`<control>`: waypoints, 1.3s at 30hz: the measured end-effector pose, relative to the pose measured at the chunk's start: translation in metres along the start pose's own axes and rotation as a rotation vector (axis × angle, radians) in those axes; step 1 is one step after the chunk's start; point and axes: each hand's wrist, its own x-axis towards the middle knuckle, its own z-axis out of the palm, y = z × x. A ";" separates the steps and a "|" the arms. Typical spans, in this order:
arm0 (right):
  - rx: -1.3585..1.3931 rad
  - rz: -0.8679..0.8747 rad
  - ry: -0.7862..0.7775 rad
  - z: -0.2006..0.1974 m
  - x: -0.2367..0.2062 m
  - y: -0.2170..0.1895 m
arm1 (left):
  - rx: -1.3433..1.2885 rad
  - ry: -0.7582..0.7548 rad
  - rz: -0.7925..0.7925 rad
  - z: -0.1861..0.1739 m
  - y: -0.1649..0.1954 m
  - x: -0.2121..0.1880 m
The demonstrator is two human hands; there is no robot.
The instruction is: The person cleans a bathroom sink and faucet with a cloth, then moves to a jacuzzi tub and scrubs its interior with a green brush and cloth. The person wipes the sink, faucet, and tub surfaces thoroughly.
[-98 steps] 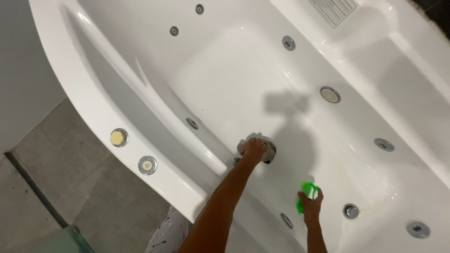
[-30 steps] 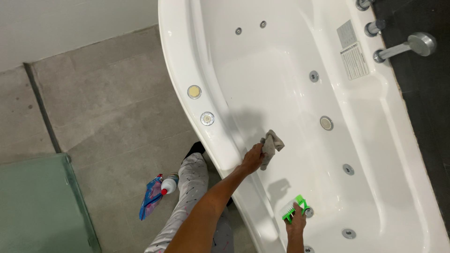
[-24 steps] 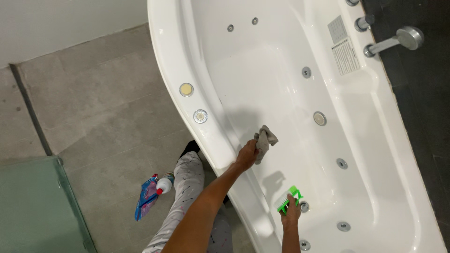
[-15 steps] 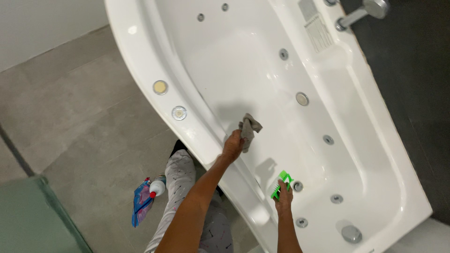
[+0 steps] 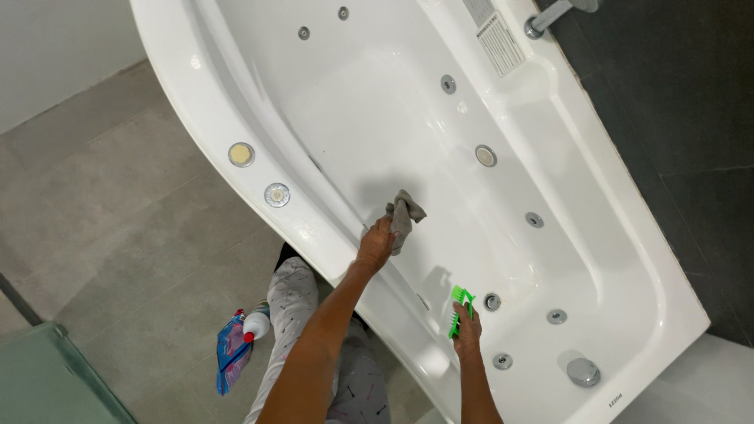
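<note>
White, glossy acrylic fills my view: a curved whirlpool bathtub [image 5: 236,94], its basin dry and dotted with round metal jets [image 5: 486,155]. My left hand [image 5: 375,245] has its fingers curled tight around a crumpled grey cloth [image 5: 404,213], held over the inner wall just below the rim. My right hand [image 5: 468,328] grips a bright green scrub brush [image 5: 458,309], fingers wrapped about its handle, close beside a jet low in the basin. Two round control buttons [image 5: 276,194] sit on the rim. On the grey tiled floor [image 5: 118,235], beside my patterned trouser leg [image 5: 289,294], lie a white bottle with a red cap [image 5: 254,324] and a blue pouch [image 5: 231,353], well apart from the tub.
</note>
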 end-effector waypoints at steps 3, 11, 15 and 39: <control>-0.014 -0.050 -0.028 -0.002 0.004 -0.002 | -0.005 -0.015 -0.014 0.002 -0.001 0.000; 0.020 -0.054 0.040 -0.001 0.008 -0.007 | 0.008 0.013 0.041 0.004 -0.001 -0.001; 0.025 -0.077 0.059 0.001 0.006 -0.008 | -0.003 0.009 0.057 0.005 0.000 -0.002; 0.253 -0.091 0.195 -0.003 -0.018 -0.005 | 0.070 -0.127 -0.034 -0.005 0.024 -0.004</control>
